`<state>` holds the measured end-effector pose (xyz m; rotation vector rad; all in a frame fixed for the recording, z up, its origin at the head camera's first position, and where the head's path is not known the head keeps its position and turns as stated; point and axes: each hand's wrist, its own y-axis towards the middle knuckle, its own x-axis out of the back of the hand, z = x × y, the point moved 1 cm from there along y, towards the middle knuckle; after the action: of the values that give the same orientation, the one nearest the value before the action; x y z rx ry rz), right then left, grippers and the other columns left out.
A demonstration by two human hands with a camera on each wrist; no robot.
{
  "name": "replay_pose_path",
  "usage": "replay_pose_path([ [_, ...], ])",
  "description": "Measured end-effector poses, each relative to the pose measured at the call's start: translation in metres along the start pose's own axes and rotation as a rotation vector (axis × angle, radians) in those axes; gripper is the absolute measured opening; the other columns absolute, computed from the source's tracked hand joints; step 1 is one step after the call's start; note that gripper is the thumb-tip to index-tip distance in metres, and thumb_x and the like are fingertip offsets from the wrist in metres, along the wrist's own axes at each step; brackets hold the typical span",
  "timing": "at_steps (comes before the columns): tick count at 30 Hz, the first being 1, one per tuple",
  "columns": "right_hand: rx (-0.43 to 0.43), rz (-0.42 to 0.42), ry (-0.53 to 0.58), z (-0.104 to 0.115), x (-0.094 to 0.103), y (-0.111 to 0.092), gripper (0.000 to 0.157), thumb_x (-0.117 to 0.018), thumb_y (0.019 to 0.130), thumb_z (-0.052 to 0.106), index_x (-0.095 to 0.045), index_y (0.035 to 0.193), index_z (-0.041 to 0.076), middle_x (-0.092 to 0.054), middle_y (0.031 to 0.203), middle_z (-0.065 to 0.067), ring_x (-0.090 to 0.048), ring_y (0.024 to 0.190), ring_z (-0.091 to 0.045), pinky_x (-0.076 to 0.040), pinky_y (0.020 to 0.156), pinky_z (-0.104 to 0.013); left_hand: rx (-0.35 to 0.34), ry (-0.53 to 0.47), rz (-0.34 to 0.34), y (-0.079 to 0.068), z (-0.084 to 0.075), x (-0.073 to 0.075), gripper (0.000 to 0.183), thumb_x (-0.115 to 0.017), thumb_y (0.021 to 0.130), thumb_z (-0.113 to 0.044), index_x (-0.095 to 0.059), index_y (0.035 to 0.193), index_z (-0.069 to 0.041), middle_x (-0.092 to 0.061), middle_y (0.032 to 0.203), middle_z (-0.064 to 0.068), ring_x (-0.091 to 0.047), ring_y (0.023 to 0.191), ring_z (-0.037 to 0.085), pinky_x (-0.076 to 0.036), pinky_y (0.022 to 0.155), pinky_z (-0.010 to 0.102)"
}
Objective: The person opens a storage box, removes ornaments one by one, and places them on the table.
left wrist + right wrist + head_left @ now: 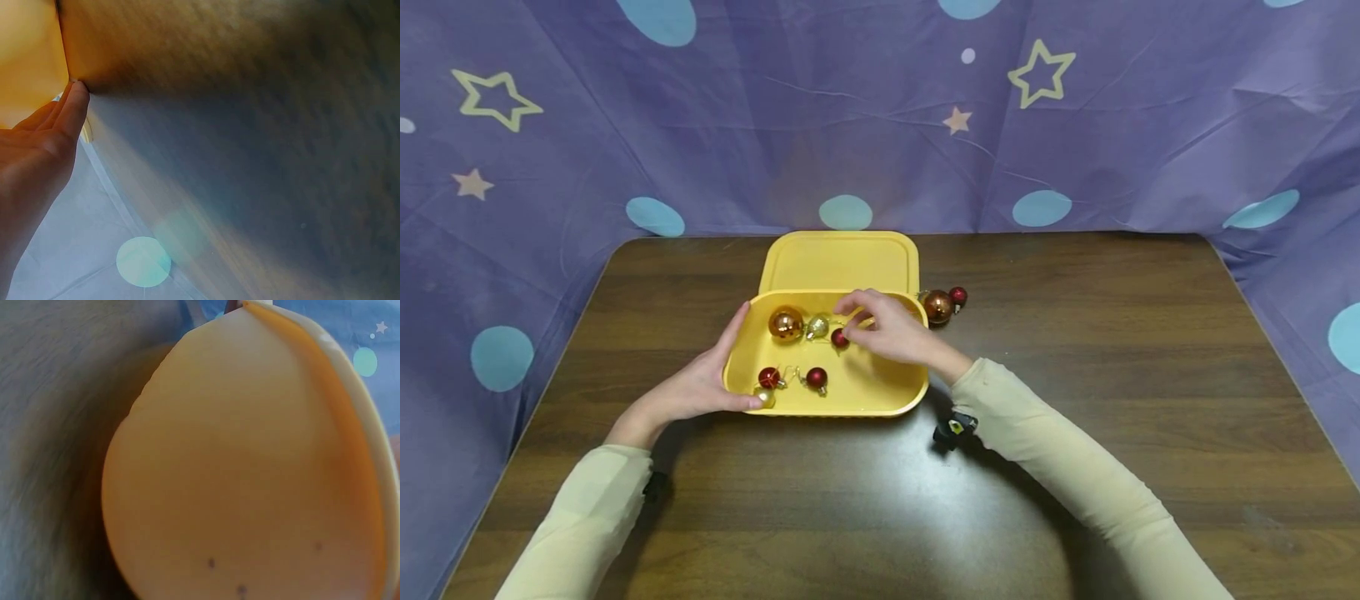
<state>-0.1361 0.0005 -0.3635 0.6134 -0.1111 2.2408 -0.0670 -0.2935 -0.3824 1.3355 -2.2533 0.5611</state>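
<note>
Left hand (pixel 703 379): fingers straight, spread against end of yellow box (pixel 872 387). Right hand (pixel 891 329): fingers bent, tips at small red bauble (pixel 839 339) inside box; cannot tell if pinched. Right-wrist view: box wall hides fingers. Copper bauble (pixel 938 307) outside, partly hidden.

In the head view, the right hand (pixel 889 327) hides from us part of the box (pixel 874 390), toward the box's two o'clock.

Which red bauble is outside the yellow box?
The small red bauble on the table beside the larger copper bauble, right of the yellow box; the other three visible red ones are inside it.
</note>
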Motion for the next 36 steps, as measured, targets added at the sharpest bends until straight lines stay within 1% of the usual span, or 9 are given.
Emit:
replay_pose_path([
  [5,-0.050,0.008,-0.011,0.002,-0.005,0.007,0.035,-0.063,0.088,-0.001,-0.056,0.122,-0.006,-0.058,0.122,-0.020,-0.059,0.102,-0.025,-0.048,0.086,-0.025,0.005,-0.011,0.004,0.000,0.000,0.000,0.129,-0.086,0.072,-0.015,0.014,0.154,-0.023,0.002,0.159,0.018,-0.023,0.134,0.037,-0.023,0.098,0.010],
  [9,-0.091,0.017,-0.040,0.002,-0.009,0.011,0.036,-0.064,0.089,0.003,-0.057,0.123,-0.003,-0.059,0.122,-0.016,-0.059,0.103,-0.024,-0.047,0.087,-0.024,0.001,-0.017,0.006,0.000,0.000,0.000,0.129,-0.086,0.073,-0.014,0.014,0.154,-0.020,0.001,0.159,0.018,-0.023,0.134,0.037,-0.022,0.097,0.009],
  [15,-0.134,0.043,-0.079,0.001,-0.013,0.017,0.038,-0.065,0.089,0.004,-0.057,0.125,-0.001,-0.060,0.123,-0.012,-0.059,0.104,-0.022,-0.047,0.086,-0.025,0.008,-0.014,0.009,0.000,0.001,-0.001,0.129,-0.085,0.073,-0.015,0.015,0.154,-0.026,0.002,0.159,0.018,-0.022,0.135,0.037,-0.022,0.098,0.010],
  [20,-0.132,0.065,-0.124,-0.001,-0.016,0.021,0.040,-0.067,0.088,0.005,-0.057,0.127,0.001,-0.059,0.125,-0.010,-0.058,0.108,-0.023,-0.046,0.089,-0.029,-0.002,-0.019,0.011,0.001,0.001,-0.001,0.129,-0.085,0.073,-0.014,0.015,0.154,-0.025,0.002,0.159,0.018,-0.022,0.134,0.037,-0.023,0.098,0.010],
  [25,-0.100,0.102,-0.203,-0.002,-0.018,0.025,0.045,-0.067,0.087,0.006,-0.055,0.130,0.002,-0.057,0.128,-0.010,-0.054,0.113,-0.024,-0.043,0.095,-0.031,-0.006,-0.008,0.003,0.001,0.000,-0.002,0.129,-0.086,0.073,-0.014,0.014,0.153,-0.033,0.000,0.159,0.017,-0.023,0.134,0.036,-0.022,0.098,0.010],
  [27,-0.097,0.119,-0.230,-0.002,-0.018,0.026,0.048,-0.068,0.087,0.007,-0.054,0.133,0.002,-0.055,0.131,-0.010,-0.053,0.115,-0.023,-0.041,0.097,-0.032,-0.004,-0.004,0.000,0.000,0.000,-0.002,0.129,-0.086,0.073,-0.015,0.014,0.153,-0.034,0.000,0.159,0.017,-0.023,0.134,0.036,-0.022,0.098,0.011],
  [33,-0.124,0.169,-0.290,-0.004,-0.021,0.028,0.060,-0.069,0.088,0.013,-0.046,0.142,0.005,-0.048,0.138,-0.011,-0.048,0.120,-0.022,-0.037,0.102,-0.035,0.000,-0.013,0.002,-0.001,0.000,-0.001,0.129,-0.086,0.073,-0.015,0.013,0.154,-0.028,0.001,0.159,0.017,-0.023,0.134,0.036,-0.022,0.098,0.010],
  [36,-0.132,0.195,-0.328,-0.005,-0.023,0.027,0.063,-0.070,0.088,0.017,-0.044,0.144,0.007,-0.045,0.140,-0.013,-0.044,0.124,-0.024,-0.035,0.104,-0.037,0.006,-0.015,0.003,-0.001,0.001,0.000,0.128,-0.086,0.073,-0.015,0.013,0.154,-0.025,0.002,0.160,0.016,-0.021,0.135,0.035,-0.022,0.098,0.010],
])
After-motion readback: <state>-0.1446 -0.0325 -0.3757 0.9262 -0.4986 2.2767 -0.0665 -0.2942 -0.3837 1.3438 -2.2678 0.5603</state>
